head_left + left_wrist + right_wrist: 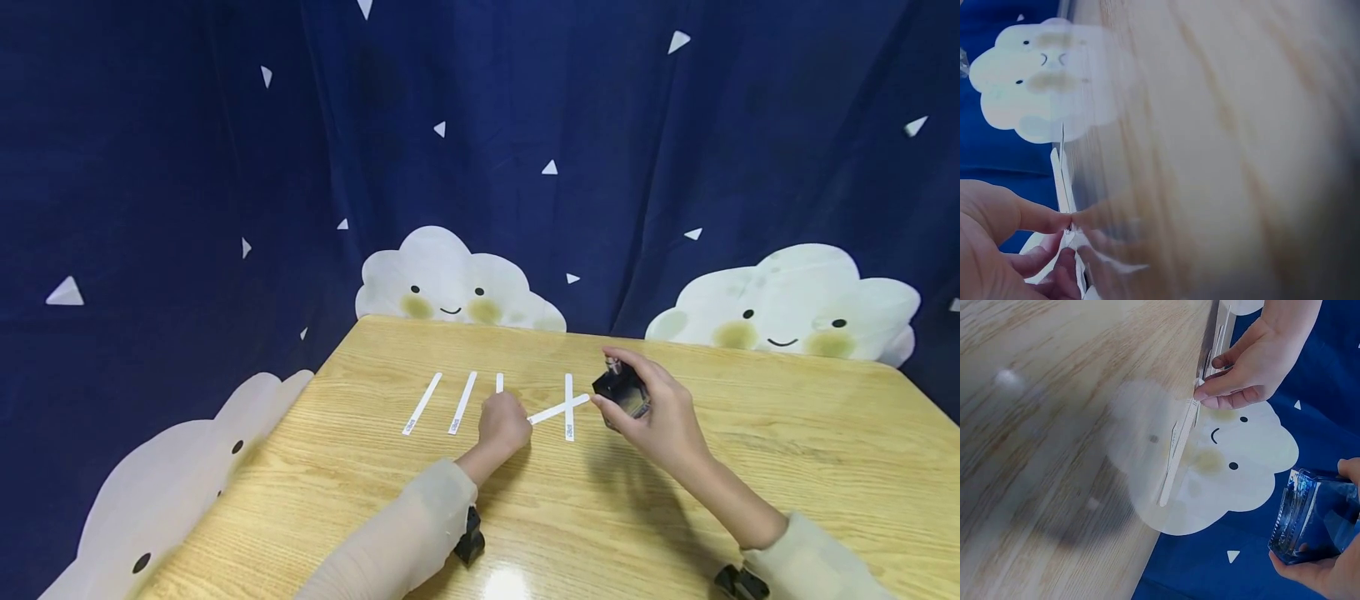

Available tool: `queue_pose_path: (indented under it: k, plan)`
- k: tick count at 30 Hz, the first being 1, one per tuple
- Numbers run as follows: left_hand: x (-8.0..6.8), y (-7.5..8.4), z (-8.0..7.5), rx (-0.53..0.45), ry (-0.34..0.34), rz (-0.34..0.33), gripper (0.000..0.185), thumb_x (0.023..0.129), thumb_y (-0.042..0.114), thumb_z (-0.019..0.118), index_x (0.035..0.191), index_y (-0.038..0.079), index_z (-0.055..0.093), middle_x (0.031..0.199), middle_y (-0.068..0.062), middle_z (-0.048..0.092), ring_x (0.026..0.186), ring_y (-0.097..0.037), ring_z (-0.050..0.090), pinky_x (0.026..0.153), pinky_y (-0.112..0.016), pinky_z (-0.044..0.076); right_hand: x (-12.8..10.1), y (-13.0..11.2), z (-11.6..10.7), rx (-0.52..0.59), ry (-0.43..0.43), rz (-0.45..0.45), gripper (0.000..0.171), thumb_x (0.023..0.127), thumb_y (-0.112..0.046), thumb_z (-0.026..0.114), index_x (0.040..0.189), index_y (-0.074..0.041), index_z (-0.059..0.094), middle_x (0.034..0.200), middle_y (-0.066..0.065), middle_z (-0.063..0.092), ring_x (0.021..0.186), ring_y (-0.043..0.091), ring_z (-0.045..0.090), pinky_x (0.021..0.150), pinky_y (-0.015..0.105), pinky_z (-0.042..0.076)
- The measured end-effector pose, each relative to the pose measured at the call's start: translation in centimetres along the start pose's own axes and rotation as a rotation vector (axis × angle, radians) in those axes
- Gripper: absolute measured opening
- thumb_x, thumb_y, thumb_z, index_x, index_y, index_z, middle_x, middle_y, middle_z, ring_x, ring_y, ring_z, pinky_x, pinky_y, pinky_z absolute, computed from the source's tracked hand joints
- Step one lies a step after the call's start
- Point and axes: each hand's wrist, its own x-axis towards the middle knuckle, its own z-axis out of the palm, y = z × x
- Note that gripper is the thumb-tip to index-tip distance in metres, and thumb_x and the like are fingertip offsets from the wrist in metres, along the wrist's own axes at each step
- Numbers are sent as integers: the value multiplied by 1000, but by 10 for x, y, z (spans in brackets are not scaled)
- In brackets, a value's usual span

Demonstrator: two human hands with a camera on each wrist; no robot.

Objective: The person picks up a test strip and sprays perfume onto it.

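Observation:
In the head view my left hand point(505, 422) pinches one end of a white paper strip point(551, 412), its other end slanting towards the right. The left wrist view shows the thumb and fingers point(1044, 217) closed on that end. This strip crosses over a second white strip point(569, 427) in the head view. My right hand point(670, 421) grips a dark glass perfume bottle point(624, 392), tilted and raised over the table, a finger at its top and the thumb at its base. In the right wrist view the bottle point(1316, 515) looks bluish and see-through.
Two more white strips, one far left point(422, 404) and one beside it point(462, 404), lie side by side on the wooden table point(315, 500). Another strip point(500, 382) is partly hidden behind my left hand. A dark blue curtain point(495, 100) with clouds hangs behind.

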Motion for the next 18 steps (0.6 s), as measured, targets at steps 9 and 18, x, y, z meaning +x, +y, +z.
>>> queue_pose_path:
  k: [9, 18]
  plan:
    - [3, -7, 2, -94, -70, 109, 17, 79, -10, 58, 88, 0, 68, 78, -9, 66, 55, -8, 44, 42, -13, 34, -1, 1, -1, -14, -9, 11, 64, 70, -14, 85, 128, -15, 59, 120, 7, 68, 110, 25, 63, 89, 21, 49]
    - [9, -15, -9, -435, -202, 18, 19, 87, 0, 63, 105, -6, 67, 97, -18, 69, 81, -21, 66, 68, -22, 57, -1, 3, -3, -17, 0, 14, 64, 69, -13, 85, 128, -13, 59, 120, 8, 68, 110, 26, 63, 90, 18, 47]
